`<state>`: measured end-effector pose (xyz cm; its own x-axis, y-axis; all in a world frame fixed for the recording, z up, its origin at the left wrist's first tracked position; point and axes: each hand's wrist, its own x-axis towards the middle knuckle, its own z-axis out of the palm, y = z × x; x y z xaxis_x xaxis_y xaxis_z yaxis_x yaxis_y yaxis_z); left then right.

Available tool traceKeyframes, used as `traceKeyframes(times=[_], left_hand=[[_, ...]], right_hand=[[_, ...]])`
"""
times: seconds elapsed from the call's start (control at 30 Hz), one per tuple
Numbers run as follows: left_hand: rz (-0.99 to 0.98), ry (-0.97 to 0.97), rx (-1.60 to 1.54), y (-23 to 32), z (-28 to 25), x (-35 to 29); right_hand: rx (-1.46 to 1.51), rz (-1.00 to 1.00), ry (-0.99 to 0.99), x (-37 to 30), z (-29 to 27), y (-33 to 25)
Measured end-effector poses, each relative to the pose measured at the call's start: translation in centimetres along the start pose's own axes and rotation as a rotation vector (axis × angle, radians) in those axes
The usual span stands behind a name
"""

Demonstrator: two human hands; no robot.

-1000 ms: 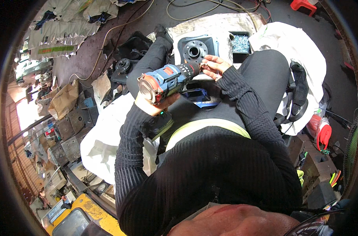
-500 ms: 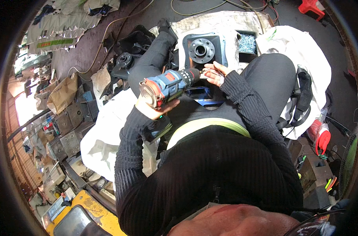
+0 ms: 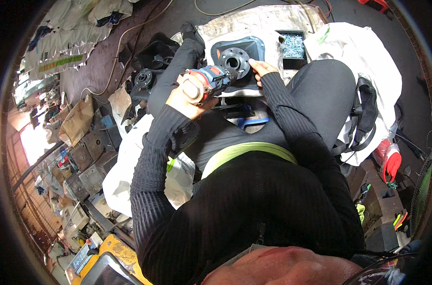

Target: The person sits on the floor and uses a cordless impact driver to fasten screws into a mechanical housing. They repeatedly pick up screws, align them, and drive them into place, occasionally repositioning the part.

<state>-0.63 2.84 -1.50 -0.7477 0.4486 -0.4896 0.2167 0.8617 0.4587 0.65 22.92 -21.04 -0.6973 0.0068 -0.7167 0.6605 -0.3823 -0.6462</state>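
Observation:
My left hand (image 3: 183, 99) grips a blue and red cordless drill (image 3: 207, 81), its nose pointing right at a dark square plate with a round flange and centre hole (image 3: 235, 59). The plate lies on a pale sheet on the floor between my knees. My right hand (image 3: 259, 69) rests on the plate's right side, fingers on its surface, holding it down. The drill's tip meets the left part of the flange.
A black tray of silvery screws (image 3: 292, 46) sits just right of the plate. A second round flange part (image 3: 143, 78) lies at left. White bags (image 3: 368, 52) lie at right, a red bottle (image 3: 389, 159) lower right, metal boxes (image 3: 90, 156) at left.
The drill has moved up and forward from above my lap to the flange plate. My right hand has left the drill's nose and settled on the plate.

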Motion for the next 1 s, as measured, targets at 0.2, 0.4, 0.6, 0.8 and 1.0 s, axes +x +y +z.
traceKeyframes(times=[0.2, 0.4, 0.6, 0.8, 1.0], left_hand=[[-0.137, -0.198, 0.086, 2.1, -1.6, 2.4], [0.023, -0.259, 0.306, 2.1, -2.4, 3.4], [-0.123, -0.248, 0.202, 3.0, -2.7, 3.7], [-0.082, -0.164, 0.024, 3.1, -1.7, 4.6], [-0.109, -0.207, 0.338, 1.0, -0.1, 4.8]], right_hand=[[-0.046, 0.002, 0.008, 0.2, 0.3, -0.3], [-0.277, -0.045, -0.010, 0.2, 0.0, -0.9], [-0.297, 0.004, -0.051, -0.2, 0.1, -1.5], [-0.258, -0.044, -0.070, 0.3, -0.2, -0.4], [-0.287, -0.053, -0.085, 0.3, -0.4, -0.6]])
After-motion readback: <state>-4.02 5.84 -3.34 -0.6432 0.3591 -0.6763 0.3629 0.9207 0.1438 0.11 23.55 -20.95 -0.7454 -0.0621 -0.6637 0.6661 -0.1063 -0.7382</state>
